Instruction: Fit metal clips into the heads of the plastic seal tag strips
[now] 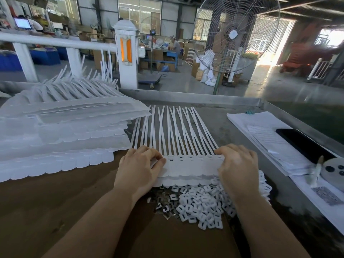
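Head view: one joined sheet of white plastic seal tag strips (193, 164) lies on the brown table (55, 202) between the two hands, on top of at least one more like it. About six slotted heads show in a row between the fingers, with more hidden under each hand, and some fifteen long thin tails fan away beyond the fingertips; an exact count is not possible. The left hand (138, 168) pinches the sheet's left end, its fingers (154, 155) curled over the top edge and the thumb against the face. The right hand (237, 164) grips the right end, its fingers (223, 151) bent down onto the last head, where a bit of metal glints.

Just nearer than the fingers, between the wrists, lies one loose heap of small white square plastic caps (202, 203), far too many to count. On the left-hand side of that heap sits a smaller pile of shiny metal clips (164, 208), roughly a dozen showing.

Left of the left fingers stand several overlapping stacks of white tag-strip sheets (61, 138), at least five layers deep. Right of the right fingers lies one stack of white printed papers (264, 140), one black phone (305, 144) on it, and one grey round disc with three dark holes (335, 169).
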Tool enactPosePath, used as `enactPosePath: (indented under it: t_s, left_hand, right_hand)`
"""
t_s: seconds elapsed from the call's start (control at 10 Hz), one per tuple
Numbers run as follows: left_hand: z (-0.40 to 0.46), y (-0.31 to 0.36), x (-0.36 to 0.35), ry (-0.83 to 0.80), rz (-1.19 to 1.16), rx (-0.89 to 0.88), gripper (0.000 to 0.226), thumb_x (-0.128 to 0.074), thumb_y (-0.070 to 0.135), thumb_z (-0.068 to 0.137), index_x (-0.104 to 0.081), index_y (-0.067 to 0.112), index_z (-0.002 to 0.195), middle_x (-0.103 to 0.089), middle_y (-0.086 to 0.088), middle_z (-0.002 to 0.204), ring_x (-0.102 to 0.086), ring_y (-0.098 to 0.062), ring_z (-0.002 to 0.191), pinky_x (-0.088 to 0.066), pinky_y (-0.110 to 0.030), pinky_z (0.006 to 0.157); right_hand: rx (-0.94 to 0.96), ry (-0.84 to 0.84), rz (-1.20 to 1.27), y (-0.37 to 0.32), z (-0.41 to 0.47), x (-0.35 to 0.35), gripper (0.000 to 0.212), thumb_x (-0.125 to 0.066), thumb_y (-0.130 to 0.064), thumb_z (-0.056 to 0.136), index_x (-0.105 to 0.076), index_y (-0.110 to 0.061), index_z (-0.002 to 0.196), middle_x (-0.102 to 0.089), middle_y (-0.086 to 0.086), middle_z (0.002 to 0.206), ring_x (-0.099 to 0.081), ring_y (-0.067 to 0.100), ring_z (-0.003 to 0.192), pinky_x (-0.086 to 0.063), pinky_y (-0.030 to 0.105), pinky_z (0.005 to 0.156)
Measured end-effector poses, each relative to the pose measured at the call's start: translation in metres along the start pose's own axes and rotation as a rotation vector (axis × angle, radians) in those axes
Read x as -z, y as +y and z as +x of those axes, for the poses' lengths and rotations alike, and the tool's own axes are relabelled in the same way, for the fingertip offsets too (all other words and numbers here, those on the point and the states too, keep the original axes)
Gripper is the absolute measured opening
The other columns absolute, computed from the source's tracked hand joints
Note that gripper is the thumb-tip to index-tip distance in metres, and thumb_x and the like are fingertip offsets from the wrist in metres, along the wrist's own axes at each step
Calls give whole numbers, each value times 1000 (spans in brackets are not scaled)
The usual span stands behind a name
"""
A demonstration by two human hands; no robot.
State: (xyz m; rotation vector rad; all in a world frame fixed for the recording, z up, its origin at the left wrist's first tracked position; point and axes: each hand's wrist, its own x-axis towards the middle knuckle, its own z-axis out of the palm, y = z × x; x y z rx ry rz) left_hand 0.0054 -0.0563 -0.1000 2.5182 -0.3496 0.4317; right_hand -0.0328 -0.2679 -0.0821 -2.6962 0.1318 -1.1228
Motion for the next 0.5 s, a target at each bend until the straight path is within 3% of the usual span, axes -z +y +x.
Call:
enactPosePath:
  t_s: [0.2,0.4,0.5]
  left_hand:
    - [-2,5,2,-4,44,-1,34,-39,49,91,-59,30,110,-55,13,111,-44,-13,106,-35,-31,92]
    - [-7,14,6,196,126,-137,21,-53,32,90,-69,19,87,-63,7,86,-55,-16,86,-36,-32,82]
    - [-9,17,6,286,137,-243,12,-67,21,82,-69,15,73,-64,4,72,-59,-20,71,-42,-36,71]
  right_hand:
    - [166,57,19,-9,-3,-2,37,-62,21,52,-70,-7,75,-69,4,73,-62,23,70,-36,32,73]
    - [317,122,96,-21,-3,3,37,-34,0,66,-70,-8,73,-68,2,72,-62,21,70,-31,29,76]
    - [341,108,109,-23,-9,6,36,-37,3,67,-71,-8,75,-69,2,75,-63,21,71,-32,30,78]
